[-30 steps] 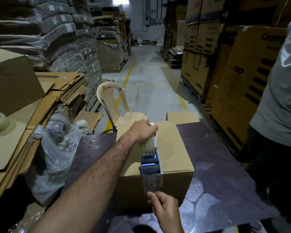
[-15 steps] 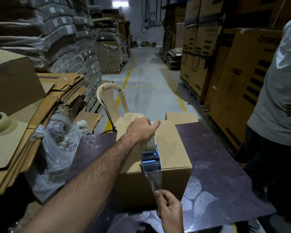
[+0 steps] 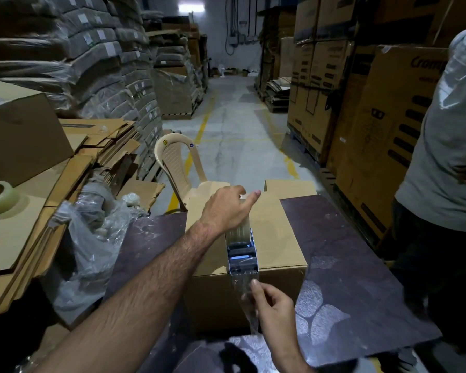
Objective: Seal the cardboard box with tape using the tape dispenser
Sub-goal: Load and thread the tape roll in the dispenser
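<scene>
Your left grip (image 3: pixel 226 211) holds the tape dispenser (image 3: pixel 241 254) tight at the near top edge of the box (image 3: pixel 280 238) on the surface (image 3: pixel 347 265), and your right grip (image 3: pixel 275 310) has moved up, pinching the tape (image 3: pixel 246 300) close to the box front, so sealing can start.

Lifted right hand (image 3: pixel 273 305) up the box (image 3: pixel 280 238) front, holding the tape (image 3: pixel 250 321), one fingertip now just under the dispenser (image 3: pixel 242 258), with the loose end trailing below instead of stretched taut. Straightened left hand (image 3: pixel 226 208) index finger forward past the roll (image 3: pixel 238 232)
</scene>
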A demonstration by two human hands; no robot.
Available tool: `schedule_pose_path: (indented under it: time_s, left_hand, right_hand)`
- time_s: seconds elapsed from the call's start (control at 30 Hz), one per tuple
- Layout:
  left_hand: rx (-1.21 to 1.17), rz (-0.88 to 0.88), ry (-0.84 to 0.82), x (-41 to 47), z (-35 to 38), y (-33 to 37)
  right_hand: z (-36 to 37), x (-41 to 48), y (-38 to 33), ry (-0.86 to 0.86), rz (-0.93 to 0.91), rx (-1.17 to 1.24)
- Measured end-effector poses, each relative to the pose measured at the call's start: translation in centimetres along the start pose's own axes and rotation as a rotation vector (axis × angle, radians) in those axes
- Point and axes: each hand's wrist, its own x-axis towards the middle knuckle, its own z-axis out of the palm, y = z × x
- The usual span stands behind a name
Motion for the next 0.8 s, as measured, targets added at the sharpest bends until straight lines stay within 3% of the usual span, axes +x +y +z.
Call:
schedule_pose_path:
  time_s: [0.1,0.43,0.67,0.8]
  left_hand:
    - [-0.001,-0.020,-0.063,-1.5,-0.1,0.4]
    - [0.109,0.008,0.081,-3.4,1.7,0.5]
    - [0.069,0.031,0.137,-3.2,2.1,0.0]
    - [0.045,0.053,0.152,-3.0,2.4,-0.3]
  right_hand:
    - [0.1,0.2,-0.9,0.007,0.040,0.076]
    - [0.7,0.5,-1.2,-0.061,0.000,0.025]
    - [0.9,0.5,-1.4,-0.113,0.079,0.116]
    - [0.8,0.9,-1.1,-0.125,0.006,0.025]
